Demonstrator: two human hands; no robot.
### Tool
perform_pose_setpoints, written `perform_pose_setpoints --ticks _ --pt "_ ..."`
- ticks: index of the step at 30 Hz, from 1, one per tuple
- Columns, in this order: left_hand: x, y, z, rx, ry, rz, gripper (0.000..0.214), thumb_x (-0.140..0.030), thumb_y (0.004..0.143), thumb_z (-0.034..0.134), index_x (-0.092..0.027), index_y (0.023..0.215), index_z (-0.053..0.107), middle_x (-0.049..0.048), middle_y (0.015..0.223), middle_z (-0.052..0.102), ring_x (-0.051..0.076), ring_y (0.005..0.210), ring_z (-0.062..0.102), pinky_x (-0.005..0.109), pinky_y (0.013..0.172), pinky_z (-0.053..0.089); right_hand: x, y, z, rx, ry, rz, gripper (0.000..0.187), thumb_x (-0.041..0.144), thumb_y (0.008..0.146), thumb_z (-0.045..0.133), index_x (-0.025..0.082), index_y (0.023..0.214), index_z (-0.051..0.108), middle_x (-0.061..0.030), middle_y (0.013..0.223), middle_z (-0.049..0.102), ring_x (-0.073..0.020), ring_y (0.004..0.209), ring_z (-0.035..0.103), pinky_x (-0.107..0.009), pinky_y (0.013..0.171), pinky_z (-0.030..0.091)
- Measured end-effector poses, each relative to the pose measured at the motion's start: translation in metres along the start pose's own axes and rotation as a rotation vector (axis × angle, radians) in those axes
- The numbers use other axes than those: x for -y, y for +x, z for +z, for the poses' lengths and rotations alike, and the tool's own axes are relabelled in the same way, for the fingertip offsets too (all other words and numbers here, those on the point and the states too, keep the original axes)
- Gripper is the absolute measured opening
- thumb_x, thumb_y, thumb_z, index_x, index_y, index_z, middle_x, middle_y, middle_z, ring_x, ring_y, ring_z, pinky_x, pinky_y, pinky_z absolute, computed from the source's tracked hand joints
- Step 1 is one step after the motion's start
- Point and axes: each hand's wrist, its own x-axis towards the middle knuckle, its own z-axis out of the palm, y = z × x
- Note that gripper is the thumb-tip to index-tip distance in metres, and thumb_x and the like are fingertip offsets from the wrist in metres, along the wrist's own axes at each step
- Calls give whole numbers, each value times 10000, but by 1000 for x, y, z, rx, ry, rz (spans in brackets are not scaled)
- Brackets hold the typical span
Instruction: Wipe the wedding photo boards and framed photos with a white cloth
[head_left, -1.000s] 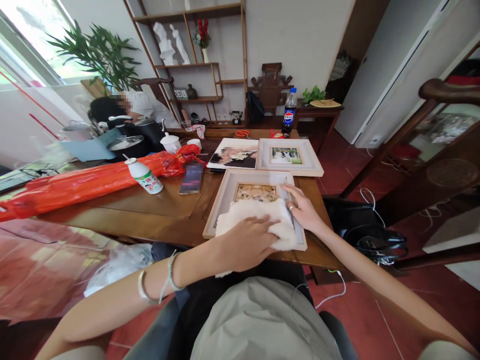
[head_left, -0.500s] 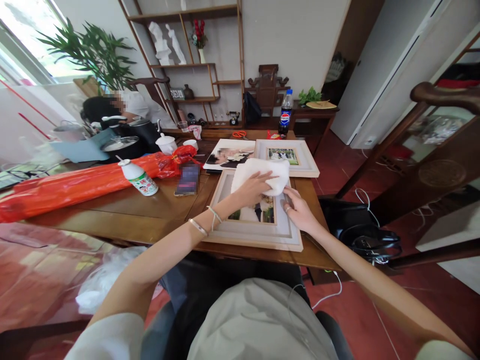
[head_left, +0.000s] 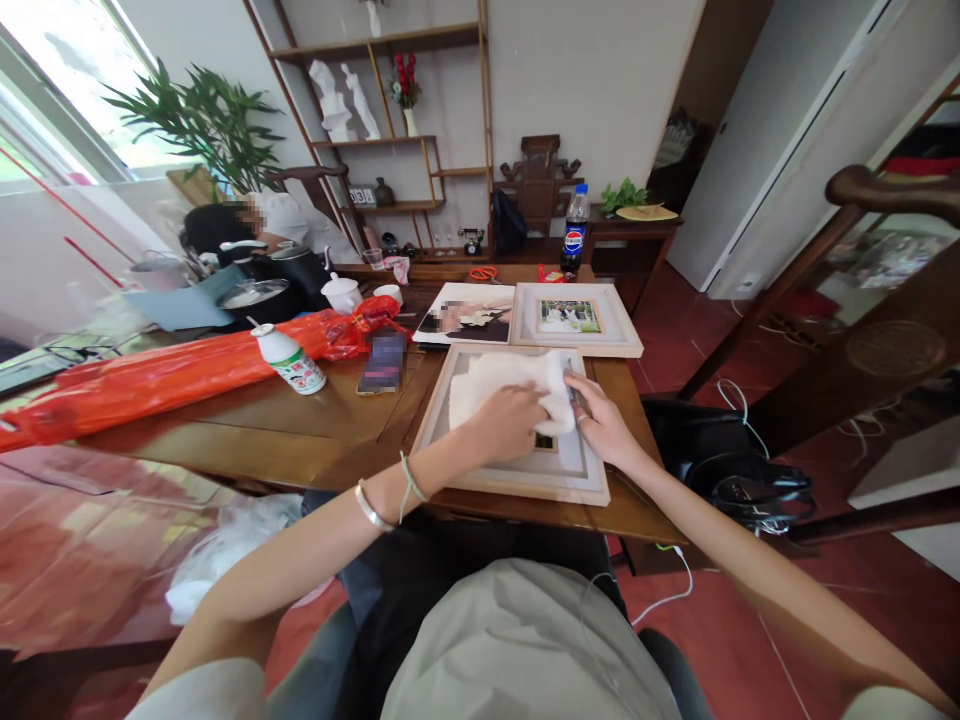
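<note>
My left hand point(head_left: 511, 422), fingers curled, presses a folded white cloth point(head_left: 487, 378) onto the glass of a framed photo point(head_left: 581, 482). The pale wooden frame lies face up at the table's near edge, and the cloth and hand cover most of its picture. At the frame's right side, my right hand point(head_left: 606, 425) grips the edge, its fingertips beside the cloth. Just beyond lie a second framed photo point(head_left: 615, 338) and, to its left, an unframed photo print point(head_left: 450, 300).
A red plastic-wrapped roll point(head_left: 187, 372), a white bottle point(head_left: 291, 358) and a phone point(head_left: 382, 362) lie or stand on the table point(head_left: 345, 430) to the left. Farther back are orange-handled scissors point(head_left: 484, 273) and a cola bottle point(head_left: 575, 230). A person point(head_left: 277, 215) sits beyond the pots.
My left hand has drawn the cloth nearer to me, down over the photo, and its fingers have curled in. The right hand stays at the frame's edge. The view has shifted slightly.
</note>
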Motion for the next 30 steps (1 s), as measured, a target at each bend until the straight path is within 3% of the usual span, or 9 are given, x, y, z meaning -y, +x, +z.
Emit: perform_pose_setpoints --ticks 6,11,17,22,26,30 --pt "-67 -45 -16 -7 -106 117 205 -174 809 517 -158 883 708 139 1279 587 279 1177 550 376 931 480 4 0 -3 11 44 10 441 221 888 418 260 1309 541 -64 1416 500 -226 1356 397 -473 1154 264" --pt "-80 -68 -18 -69 -59 157 163 -208 794 562 -191 842 716 112 1347 535 307 1237 492 433 955 454 9 -1 -6 27 46 13 420 293 890 484 262 1304 549 -73 1407 509 -241 1352 403 -484 1140 286" --pt "-58 -58 -3 -11 -32 40 246 -148 812 514 -179 967 703 88 1429 467 285 1320 417 471 1027 406 8 0 -4 26 20 36 489 156 834 475 255 1308 549 -73 1410 501 -230 1359 394 -479 1155 254" --pt "-16 -47 6 44 -2 -143 316 -57 771 504 -175 997 691 79 1472 410 276 1358 376 477 1064 376 8 0 -3 30 -1 54 484 182 835 486 235 1314 536 -85 1420 488 -228 1362 389 -480 1157 248" --pt "20 -53 5 71 15 -269 375 12 716 486 -148 990 687 125 1351 546 253 1312 452 450 1060 398 10 -1 -4 56 17 64 508 170 827 486 221 1332 515 -103 1451 450 -228 1378 367 -477 1152 255" --pt "36 -71 0 26 62 -296 409 43 664 472 -141 951 697 146 1318 570 274 1289 477 454 1045 419 11 -1 -6 54 27 61 538 142 808 489 248 1335 505 -85 1457 445 -221 1385 356 -481 1157 245"
